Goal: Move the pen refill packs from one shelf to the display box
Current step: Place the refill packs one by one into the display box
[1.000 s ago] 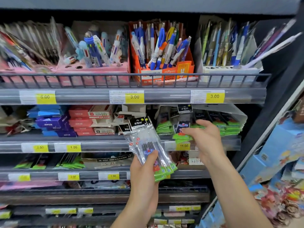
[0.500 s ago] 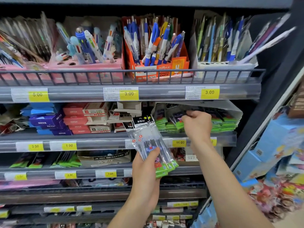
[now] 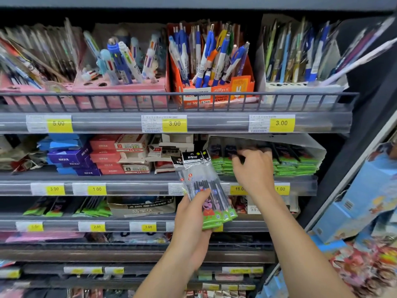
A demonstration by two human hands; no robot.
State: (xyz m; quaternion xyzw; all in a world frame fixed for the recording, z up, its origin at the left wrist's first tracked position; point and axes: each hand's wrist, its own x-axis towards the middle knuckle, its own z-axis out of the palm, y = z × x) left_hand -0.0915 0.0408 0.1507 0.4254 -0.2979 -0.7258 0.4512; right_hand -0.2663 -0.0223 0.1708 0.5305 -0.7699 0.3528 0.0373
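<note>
A shop shelving unit seen from a head-worn camera, looking forward and slightly down; the far left edge is blurred, so the packets there cannot be read. On the second shelf, left of centre, lie stacked blue boxes (image 3: 71,157) and beside them red boxes (image 3: 105,154); small print on both is too soft to make out. Above, an orange pen box (image 3: 217,91) stands behind a wire rail (image 3: 171,102), its lower text partly barred by the wires.

At centre, the left hand (image 3: 191,226) rises from the bottom edge, its forearm cut off by the frame; its fingers are curled round a fanned bunch of pen refill packs (image 3: 204,190), thumb across the front, the other fingers hidden behind; the packs tilt up and left, black headers on top, green bases at the bottom, overlapping so their count is unclear.

Just right, the right hand (image 3: 255,168) reaches into the display box (image 3: 309,147) on the second shelf; its fingers are bent, their tips among more green-based packs (image 3: 296,166) lying there, possibly pinching one, though blur and the box's drooping flap hide the contact. The hand also covers part of a yellow price label (image 3: 237,189).

At far right, blue cartons (image 3: 365,190) are cut off by the frame.
</note>
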